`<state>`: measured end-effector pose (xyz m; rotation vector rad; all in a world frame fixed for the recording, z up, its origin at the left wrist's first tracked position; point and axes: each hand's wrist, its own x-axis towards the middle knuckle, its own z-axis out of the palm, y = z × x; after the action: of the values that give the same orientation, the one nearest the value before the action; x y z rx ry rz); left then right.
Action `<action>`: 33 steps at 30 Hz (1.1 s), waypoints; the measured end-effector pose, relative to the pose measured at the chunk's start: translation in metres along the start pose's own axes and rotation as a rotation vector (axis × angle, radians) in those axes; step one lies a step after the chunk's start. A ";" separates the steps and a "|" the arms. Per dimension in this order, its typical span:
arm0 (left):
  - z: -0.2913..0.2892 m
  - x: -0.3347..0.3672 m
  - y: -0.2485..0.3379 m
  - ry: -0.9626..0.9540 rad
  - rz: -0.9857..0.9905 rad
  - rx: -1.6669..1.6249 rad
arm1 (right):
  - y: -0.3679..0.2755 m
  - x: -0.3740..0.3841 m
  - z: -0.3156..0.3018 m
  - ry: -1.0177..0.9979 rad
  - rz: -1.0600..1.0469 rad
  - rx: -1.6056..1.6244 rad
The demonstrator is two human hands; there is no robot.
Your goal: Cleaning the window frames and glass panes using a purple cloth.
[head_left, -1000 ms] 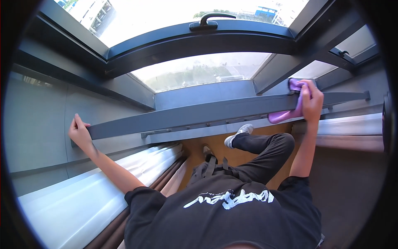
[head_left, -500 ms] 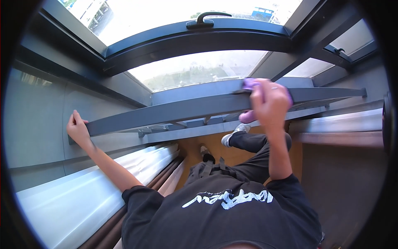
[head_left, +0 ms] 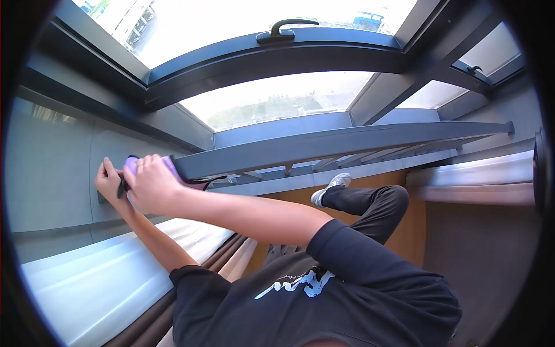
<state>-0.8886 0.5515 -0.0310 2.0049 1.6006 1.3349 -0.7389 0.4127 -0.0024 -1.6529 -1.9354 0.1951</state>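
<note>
A dark grey railing (head_left: pixel 324 140) runs across in front of me, below the window. At its left end, beside the wall, my left hand (head_left: pixel 108 180) is closed around the rail with the fingers bent. Close to it, my right hand (head_left: pixel 151 184) presses a purple cloth with black edging (head_left: pixel 170 165) over the top of the rail. The cloth wraps partly round the bar, and a dark flap hangs below it. My right forearm crosses in front of my body to get there. Part of the cloth is hidden under my right hand.
A window frame with a black handle (head_left: pixel 276 36) stands beyond the railing. White curtain (head_left: pixel 87 283) and brown curtain hang at left; another pale curtain (head_left: pixel 480 179) is at right. Grey panels (head_left: pixel 49 168) cover the left wall. My shoe (head_left: pixel 332 189) is on the floor beneath the railing.
My right hand has swept the purple cloth leftward along the railing, from right of the middle to the left end beside my left hand. My left hand has stayed in place.
</note>
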 end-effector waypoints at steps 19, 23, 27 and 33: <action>-0.008 -0.011 0.015 0.017 0.004 0.009 | 0.238 -0.300 -0.243 0.709 0.529 -0.401; -0.014 -0.012 0.017 0.009 0.028 0.078 | 0.188 -0.246 -0.205 0.459 0.433 -0.525; -0.018 -0.010 0.019 0.012 0.039 0.107 | 0.131 -0.170 -0.149 0.281 0.283 -0.422; -0.011 -0.010 0.019 0.011 0.041 0.060 | 0.050 -0.044 -0.062 -0.122 0.136 0.046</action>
<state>-0.8849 0.5320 -0.0174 2.0793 1.6316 1.3301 -0.6620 0.3665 0.0105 -1.7795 -1.8915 0.3989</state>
